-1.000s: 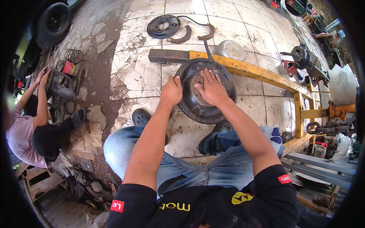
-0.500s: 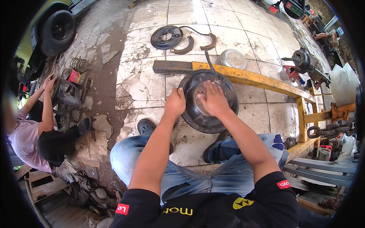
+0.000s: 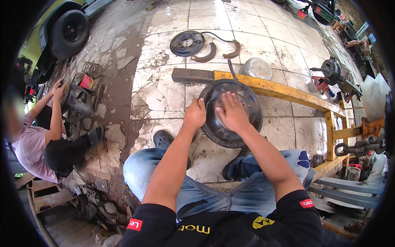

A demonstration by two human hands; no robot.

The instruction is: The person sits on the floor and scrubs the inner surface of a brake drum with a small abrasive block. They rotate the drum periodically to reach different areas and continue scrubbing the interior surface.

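A black, dished round metal plate [image 3: 251, 119], seemingly a brake backing plate, is tilted in front of me between my knees, its far edge by a yellow steel beam. Its left rim is held by my left hand [image 3: 195, 113], thumb on top and fingers wrapped behind. My right hand [image 3: 233, 113] lies flat over the plate's middle, fingers stretched out, covering part of its centre. Beyond the beam lie a second black backing plate [image 3: 187, 43] with a dark hose and two curved brake shoes [image 3: 206, 54], [image 3: 233, 50]. A dark flat handle or strip [image 3: 232, 70] sticks up behind my plate.
The yellow beam [image 3: 279, 90] runs rightward to a frame with a heavy chain [image 3: 358, 148]. Behind it stands a silver round container [image 3: 257, 68]. At left a person [image 3: 37, 140] sits near a grey stool [image 3: 79, 103], a coil spring [image 3: 93, 70] and a tyre [image 3: 70, 33].
The whole view has shifted slightly. My right hand has slid a little nearer to me on the plate; the left keeps its grip on the rim.
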